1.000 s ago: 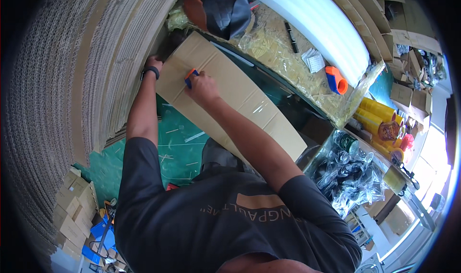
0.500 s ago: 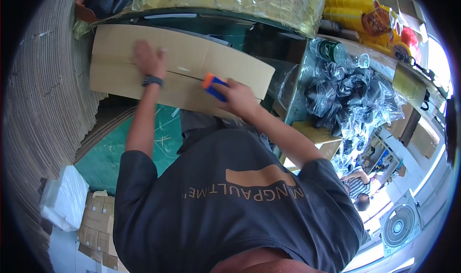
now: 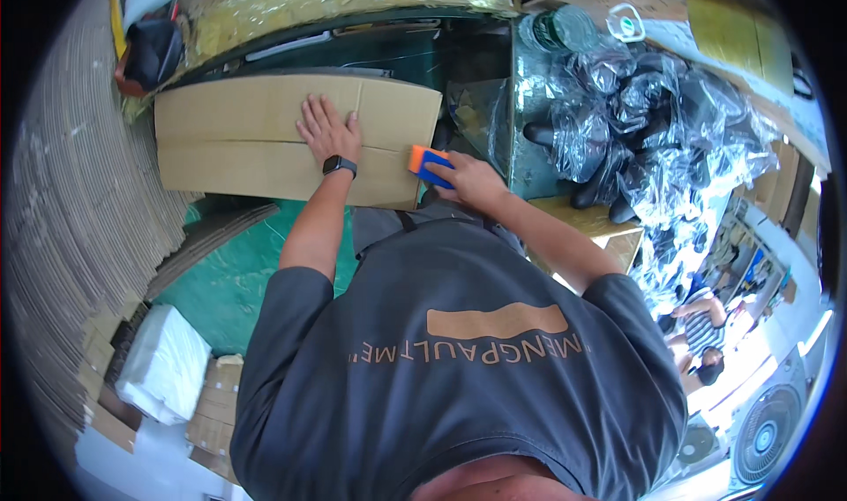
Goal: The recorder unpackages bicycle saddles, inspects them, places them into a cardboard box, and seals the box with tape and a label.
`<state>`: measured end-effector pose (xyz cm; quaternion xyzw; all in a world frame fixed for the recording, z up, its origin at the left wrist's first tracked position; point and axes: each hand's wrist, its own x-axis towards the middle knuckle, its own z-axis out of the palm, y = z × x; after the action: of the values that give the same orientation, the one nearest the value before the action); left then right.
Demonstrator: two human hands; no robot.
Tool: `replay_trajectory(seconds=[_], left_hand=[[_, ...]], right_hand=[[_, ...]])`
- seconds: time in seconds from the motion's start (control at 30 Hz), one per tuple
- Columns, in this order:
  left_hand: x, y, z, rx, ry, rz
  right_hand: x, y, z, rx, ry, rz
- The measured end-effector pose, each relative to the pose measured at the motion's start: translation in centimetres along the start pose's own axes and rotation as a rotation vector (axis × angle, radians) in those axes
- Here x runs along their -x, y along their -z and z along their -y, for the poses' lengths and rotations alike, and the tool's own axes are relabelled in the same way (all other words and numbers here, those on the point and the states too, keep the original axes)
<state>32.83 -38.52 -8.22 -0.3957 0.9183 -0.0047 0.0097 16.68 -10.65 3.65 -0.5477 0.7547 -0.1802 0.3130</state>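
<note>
A long brown cardboard box (image 3: 238, 117) lies crosswise before me, its top flaps meeting along a lengthwise seam. My left hand (image 3: 330, 134), a dark watch on its wrist, rests flat on the top with fingers spread, right of the middle. At the box's right end, my right hand (image 3: 469, 183) grips a blue and orange tape dispenser (image 3: 430, 162). The dispenser's orange edge is by the seam's right end; whether it touches the cardboard I cannot tell.
Flattened cardboard (image 3: 79, 139) is stacked high at the left. Dark items in clear plastic (image 3: 653, 113) pile up on the right, beside a large clear bottle (image 3: 565, 29). A tape-covered ledge (image 3: 353, 3) runs behind the box. Another person (image 3: 706, 333) sits far right.
My left hand has slid rightward along the box top and settled flat. The right hand has moved the tape dispenser along the seam to the box's right end. The view has shifted.
</note>
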Motion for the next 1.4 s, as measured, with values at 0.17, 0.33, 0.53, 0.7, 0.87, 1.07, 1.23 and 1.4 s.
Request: replay_trajectory(seconds=[0.17,0.33,0.53,0.7,0.87,1.07,1.23,1.4], left_hand=[[0.5,0.7,1.1,-0.044,-0.013,0.007],[0.4,-1.0,0.6,-0.021,-0.061,-0.015],[-1.1,-1.3,-1.7,0.007,-0.051,-0.056],[0.5,0.2,1.6,-0.057,0.002,0.018],[-0.7,1.5,-0.4,0.007,-0.022,0.053],[-0.7,3.9,2.8,0.177,-0.079,0.150],[-1.1,5.1,10.8,0.726,-0.402,0.257],[-0.6,8.2,19.9,1.017,-0.333,0.478]], right_hand=[[5.6,-0.3,-7.0,0.133,-0.260,0.317],[-4.0,-11.6,-8.9,0.037,-0.207,0.201],[-6.2,-14.2,-11.1,-0.232,-0.626,0.180],[-7.4,3.4,-4.3,-0.196,-0.608,-0.590],[-21.2,15.3,-10.7,0.409,-0.177,-0.925],[-33.4,16.3,-10.0,0.607,-0.129,-1.149],[-43.2,10.9,-0.9,-0.025,-0.188,-0.852],[-49.8,5.4,2.8,0.047,-0.432,-0.838]])
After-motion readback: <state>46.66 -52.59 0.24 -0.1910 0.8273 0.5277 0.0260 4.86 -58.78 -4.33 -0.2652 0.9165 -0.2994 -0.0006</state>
